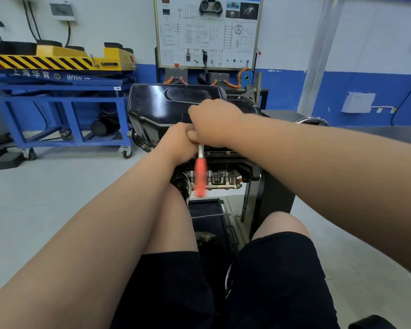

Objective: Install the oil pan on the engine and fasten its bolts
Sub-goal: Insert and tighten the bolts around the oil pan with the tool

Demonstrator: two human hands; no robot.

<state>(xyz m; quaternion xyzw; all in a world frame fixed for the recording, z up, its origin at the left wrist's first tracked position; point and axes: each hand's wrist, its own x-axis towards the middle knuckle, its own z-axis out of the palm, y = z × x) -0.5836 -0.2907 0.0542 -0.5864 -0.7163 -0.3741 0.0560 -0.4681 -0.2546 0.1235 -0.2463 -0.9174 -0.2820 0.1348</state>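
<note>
The engine (223,179) is sitting inverted on a dark stand (271,200), directly beneath and beyond both hands, with its pale cast underside showing below the wrists. The oil pan (157,108) is lying on top of the engine, just beyond the knuckles and spreading to the left of them. It is a glossy black pressed shell with rounded corners, a raised oval panel on its upper face and a stepped flange running round its lower edge. Small bolts (228,152) are showing along that flange, immediately below the right wrist.

The right hand (215,124) is reaching in from the right, palm down, fingers curled over, and is overlapping the left hand (179,142), which is coming up from below in a closed fist. Both hands are meeting at the near edge of the pan and are gripping the upper end of a wrench (200,176). Its head is hidden under the fingers. Its bright metal shaft is emerging where the two hands touch, and its red handle, blurred, is hanging below them across the engine's front.

A blue wheeled frame (64,103) is standing well to the left of the left hand.
</note>
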